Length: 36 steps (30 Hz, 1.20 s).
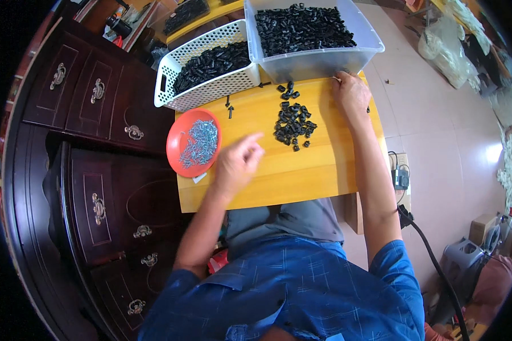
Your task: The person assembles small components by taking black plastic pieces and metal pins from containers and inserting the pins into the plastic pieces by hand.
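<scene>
My left hand (pixel 238 166) hovers over the front left of the yellow tabletop (pixel 301 182), slightly blurred. Its index finger stretches out and the other fingers curl; nothing shows in it. Right of its fingertips lies a loose pile of small black plastic parts (pixel 294 122). An orange-red bowl (pixel 175 139) of small silvery screws (pixel 202 142) stands left of this hand. At the far right edge of the table, my right hand (pixel 351 95) has its fingers pinched together beside the lower corner of a translucent bin (pixel 301 69). What they hold is too small to make out.
Black parts fill the bin and a white perforated basket (pixel 213 91) behind the bowl. A few longer black pieces (pixel 230 109) lie before the basket. Dark wooden drawers (pixel 91 136) flank the table's left. A black cable (pixel 438 261) hangs at right.
</scene>
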{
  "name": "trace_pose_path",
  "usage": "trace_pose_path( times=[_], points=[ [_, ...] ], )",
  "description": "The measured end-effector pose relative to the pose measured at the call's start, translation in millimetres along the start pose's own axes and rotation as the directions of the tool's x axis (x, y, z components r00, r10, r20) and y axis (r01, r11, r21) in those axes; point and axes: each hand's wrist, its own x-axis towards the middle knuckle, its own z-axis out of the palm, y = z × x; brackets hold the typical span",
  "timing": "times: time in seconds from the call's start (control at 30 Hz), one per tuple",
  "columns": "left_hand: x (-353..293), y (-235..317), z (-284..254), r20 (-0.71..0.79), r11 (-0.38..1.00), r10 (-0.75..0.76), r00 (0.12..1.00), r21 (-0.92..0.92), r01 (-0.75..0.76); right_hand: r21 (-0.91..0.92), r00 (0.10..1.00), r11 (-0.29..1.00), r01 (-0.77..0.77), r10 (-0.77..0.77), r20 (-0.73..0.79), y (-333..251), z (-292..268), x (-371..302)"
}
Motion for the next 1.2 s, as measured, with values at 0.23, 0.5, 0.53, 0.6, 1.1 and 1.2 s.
trace_pose_path(
  times=[0.23,0.5,0.53,0.6,1.1,1.2],
  points=[
    [-56,-12,36,-0.008,0.990,0.034,0.999,-0.134,-0.034,-0.117,0.995,0.993,0.013,-0.001,0.101,-7,9,9],
    [-50,-11,41,-0.019,0.980,-0.064,0.998,-0.192,0.060,-0.180,0.987,0.982,0.057,-0.029,0.156,-5,16,3],
    [-50,-11,42,-0.017,0.979,-0.063,0.998,-0.195,0.059,-0.156,0.991,0.984,0.090,-0.073,0.113,-2,17,0],
    [-51,-11,41,-0.025,0.974,-0.076,0.997,-0.216,0.069,-0.053,0.992,0.995,0.084,-0.078,0.101,-5,7,-12],
    [-38,26,57,-0.003,0.909,0.183,0.983,-0.380,-0.170,0.773,0.809,0.376,-0.511,-0.092,0.580,-60,-64,-207],
    [-41,31,55,0.007,0.903,0.198,0.980,-0.391,-0.179,0.804,0.795,0.178,-0.568,-0.135,0.591,-58,-60,-210]
  ],
)
